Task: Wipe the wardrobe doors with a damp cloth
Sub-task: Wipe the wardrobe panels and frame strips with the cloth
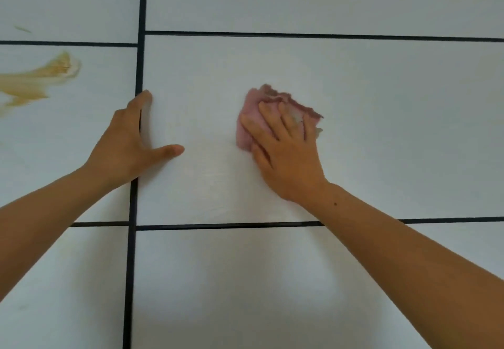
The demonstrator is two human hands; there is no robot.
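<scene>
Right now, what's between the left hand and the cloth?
Nothing: in the head view, only bare white door panel separates the left hand from the cloth under the right hand.

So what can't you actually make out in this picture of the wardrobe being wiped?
Head view: much of the pink cloth lies under the right hand; its dampness cannot be judged.
Head view: the yellow stain on the left door runs off the left edge and is blurred.
Head view: the left hand shows only one finger and thumb; the rest sit behind it.
</scene>
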